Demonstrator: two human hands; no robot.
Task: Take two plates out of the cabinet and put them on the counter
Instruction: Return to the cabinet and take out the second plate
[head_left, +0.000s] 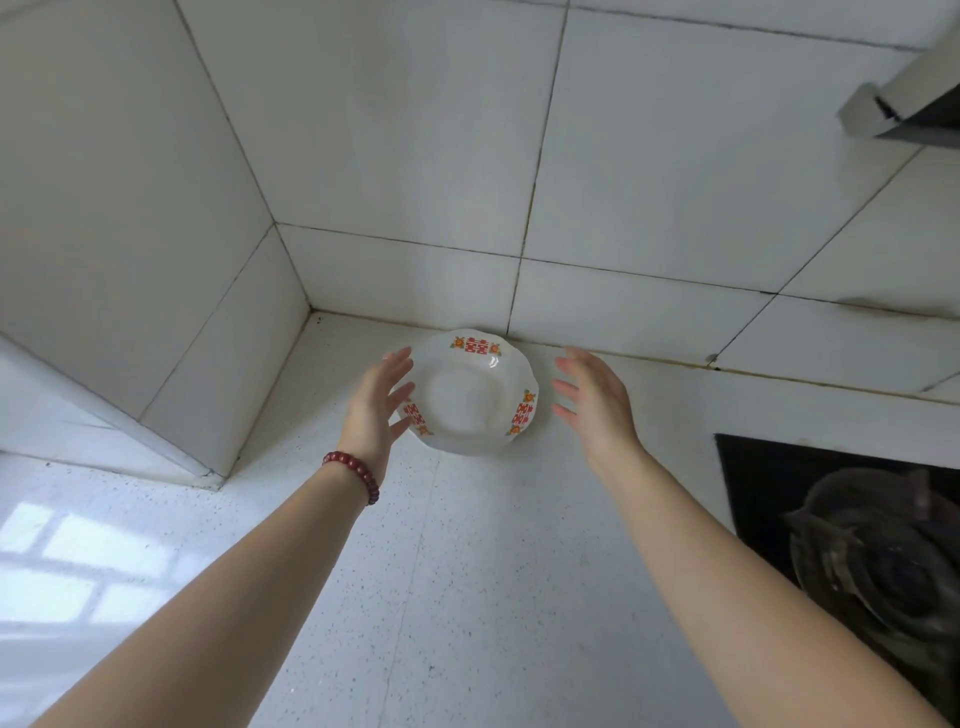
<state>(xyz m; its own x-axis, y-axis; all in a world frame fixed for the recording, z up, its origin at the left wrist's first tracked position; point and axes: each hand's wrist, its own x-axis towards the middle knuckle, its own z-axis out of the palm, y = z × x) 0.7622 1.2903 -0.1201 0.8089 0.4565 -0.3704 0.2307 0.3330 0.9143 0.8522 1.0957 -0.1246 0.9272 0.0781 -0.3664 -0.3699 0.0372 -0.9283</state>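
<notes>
A white scalloped plate with red and orange motifs on its rim lies on the speckled white counter, close to the tiled back wall. My left hand, with a red bead bracelet on the wrist, hovers at the plate's left edge with fingers spread; its fingertips overlap the rim. My right hand is held open a little to the right of the plate, apart from it. Whether a second plate lies under the first I cannot tell. No cabinet is in view.
A black gas hob with a burner sits at the right. A tiled wall corner juts out on the left. A range hood edge shows at the top right. Sunlight patches fall on the counter's left part.
</notes>
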